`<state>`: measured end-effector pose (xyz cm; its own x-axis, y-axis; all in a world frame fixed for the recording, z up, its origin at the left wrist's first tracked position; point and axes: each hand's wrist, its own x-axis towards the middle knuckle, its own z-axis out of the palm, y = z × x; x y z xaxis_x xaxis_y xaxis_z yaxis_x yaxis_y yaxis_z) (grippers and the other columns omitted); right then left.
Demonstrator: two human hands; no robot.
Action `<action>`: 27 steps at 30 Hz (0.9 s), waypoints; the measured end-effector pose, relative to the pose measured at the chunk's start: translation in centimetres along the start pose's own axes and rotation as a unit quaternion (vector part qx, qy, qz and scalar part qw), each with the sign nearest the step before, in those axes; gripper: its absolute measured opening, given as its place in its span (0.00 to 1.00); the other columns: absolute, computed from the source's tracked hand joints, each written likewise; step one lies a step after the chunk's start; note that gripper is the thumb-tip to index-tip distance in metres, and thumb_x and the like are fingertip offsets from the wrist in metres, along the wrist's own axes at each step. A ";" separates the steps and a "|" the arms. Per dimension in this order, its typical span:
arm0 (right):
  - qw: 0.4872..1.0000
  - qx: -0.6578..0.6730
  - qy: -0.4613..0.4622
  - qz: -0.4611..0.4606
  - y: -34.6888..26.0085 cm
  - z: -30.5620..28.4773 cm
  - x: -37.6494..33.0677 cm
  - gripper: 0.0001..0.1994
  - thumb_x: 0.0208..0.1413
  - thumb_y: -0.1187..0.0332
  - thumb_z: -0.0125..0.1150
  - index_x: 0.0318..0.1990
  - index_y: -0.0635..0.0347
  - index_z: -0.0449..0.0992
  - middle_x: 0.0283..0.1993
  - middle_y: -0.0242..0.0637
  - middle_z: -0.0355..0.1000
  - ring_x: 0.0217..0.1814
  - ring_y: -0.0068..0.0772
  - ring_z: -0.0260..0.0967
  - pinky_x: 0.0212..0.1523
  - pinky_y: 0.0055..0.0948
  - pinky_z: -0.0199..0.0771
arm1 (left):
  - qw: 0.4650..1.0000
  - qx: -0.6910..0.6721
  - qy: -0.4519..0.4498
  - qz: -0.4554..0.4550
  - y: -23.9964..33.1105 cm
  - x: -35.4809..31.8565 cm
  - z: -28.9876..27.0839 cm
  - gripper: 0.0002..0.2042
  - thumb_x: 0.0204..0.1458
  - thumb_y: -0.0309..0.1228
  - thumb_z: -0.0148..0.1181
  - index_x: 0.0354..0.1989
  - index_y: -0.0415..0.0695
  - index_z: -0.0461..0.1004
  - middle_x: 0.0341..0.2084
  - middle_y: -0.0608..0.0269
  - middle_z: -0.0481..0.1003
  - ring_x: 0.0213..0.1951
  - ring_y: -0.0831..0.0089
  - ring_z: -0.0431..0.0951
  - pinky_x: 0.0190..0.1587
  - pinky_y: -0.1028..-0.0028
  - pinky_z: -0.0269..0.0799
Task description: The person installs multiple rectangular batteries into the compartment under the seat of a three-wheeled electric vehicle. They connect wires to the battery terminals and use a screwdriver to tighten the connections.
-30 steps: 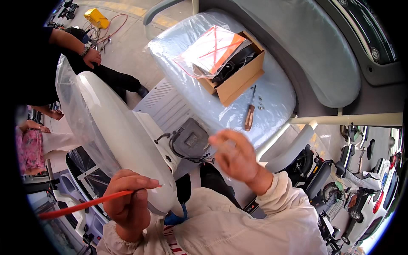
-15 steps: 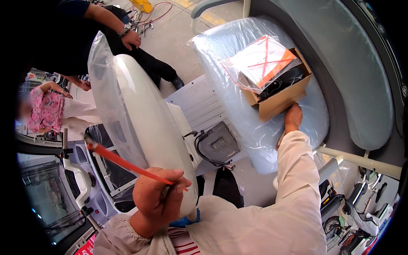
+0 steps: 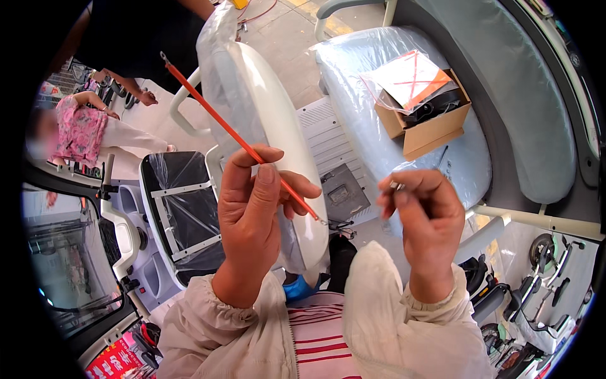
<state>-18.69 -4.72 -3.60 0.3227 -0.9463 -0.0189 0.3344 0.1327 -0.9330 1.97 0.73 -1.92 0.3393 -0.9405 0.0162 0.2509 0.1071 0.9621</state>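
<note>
My left hand pinches a short red cable between thumb and fingers. The cable slants from upper left to lower right, with a metal ring terminal at each end. To its right, my right hand is closed in a pinch on a small silver metal piece, mostly hidden by the fingertips. Beyond that hand, an open cardboard box rests on a plastic-wrapped light blue seat. Inside the box are black parts and a bagged white and orange booklet.
A cream seat part under plastic stands between me and a grey floor panel. At left are a dark framed panel and a white handlebar. Two people stand at upper left. A cream rail runs at right.
My right hand has come back from beside the box toward my left hand, now with a small metal piece in its fingers. The red cable has swung to a steeper slant.
</note>
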 end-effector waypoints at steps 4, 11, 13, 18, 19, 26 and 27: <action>0.982 -0.163 -0.059 -0.070 -0.1 5.0 -4.5 0.10 0.55 0.82 0.62 0.45 0.66 0.75 0.38 0.36 0.79 0.37 0.22 0.78 0.38 0.22 0.78 | 0.998 0.029 0.054 0.006 0.3 -3.4 -1.9 0.08 0.68 0.35 0.46 0.49 0.45 0.65 0.33 0.52 0.82 0.30 0.75 0.82 0.34 0.79 0.74; 0.954 -0.273 -0.126 -0.009 1.6 9.0 -6.5 0.10 0.53 0.77 0.67 0.42 0.64 0.76 0.36 0.40 0.78 0.34 0.24 0.78 0.33 0.22 0.77 | 0.993 0.012 0.119 0.002 1.5 -7.4 -5.3 0.08 0.69 0.34 0.45 0.49 0.45 0.63 0.35 0.47 0.81 0.33 0.64 0.84 0.38 0.68 0.83; 0.944 -0.291 -0.149 -0.032 2.2 9.7 -6.7 0.10 0.53 0.77 0.67 0.42 0.65 0.75 0.37 0.41 0.78 0.34 0.24 0.78 0.33 0.23 0.77 | 0.992 0.004 0.126 0.004 1.9 -7.9 -6.0 0.08 0.69 0.34 0.45 0.49 0.45 0.63 0.35 0.46 0.81 0.33 0.64 0.84 0.39 0.68 0.83; 0.960 -0.232 -0.152 -0.031 3.3 11.4 -7.1 0.10 0.54 0.78 0.66 0.43 0.66 0.75 0.40 0.42 0.79 0.37 0.26 0.79 0.37 0.23 0.79 | 0.992 -0.008 0.128 0.011 2.5 -8.9 -7.0 0.08 0.68 0.32 0.47 0.48 0.42 0.62 0.34 0.47 0.81 0.34 0.67 0.84 0.38 0.72 0.82; 0.966 -0.211 -0.151 -0.012 3.4 11.7 -7.2 0.10 0.54 0.78 0.66 0.43 0.66 0.75 0.41 0.42 0.79 0.38 0.27 0.79 0.39 0.23 0.79 | 0.992 -0.001 0.126 0.012 2.7 -9.1 -7.2 0.08 0.68 0.32 0.47 0.48 0.42 0.62 0.34 0.47 0.81 0.34 0.67 0.84 0.38 0.72 0.82; 0.963 -0.113 -0.176 0.168 2.9 13.0 -7.1 0.09 0.58 0.80 0.61 0.46 0.67 0.76 0.40 0.37 0.79 0.41 0.20 0.76 0.43 0.22 0.78 | 0.992 0.010 0.125 0.019 2.6 -10.9 -9.2 0.08 0.69 0.33 0.44 0.48 0.43 0.61 0.35 0.46 0.81 0.35 0.65 0.84 0.39 0.71 0.82; 0.961 -0.109 -0.183 0.176 3.2 13.0 -7.2 0.09 0.58 0.80 0.61 0.47 0.67 0.76 0.39 0.37 0.79 0.41 0.19 0.76 0.43 0.22 0.78 | 0.993 0.014 0.119 0.021 2.4 -11.1 -9.4 0.08 0.69 0.34 0.43 0.48 0.43 0.61 0.35 0.46 0.81 0.35 0.64 0.84 0.39 0.70 0.82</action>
<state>-8.49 6.33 -1.76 0.6848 -0.6817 -0.2575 -0.0336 0.3234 -0.9457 7.35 14.47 -2.33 0.5551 -0.8318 -0.0055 0.2086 0.1328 0.9689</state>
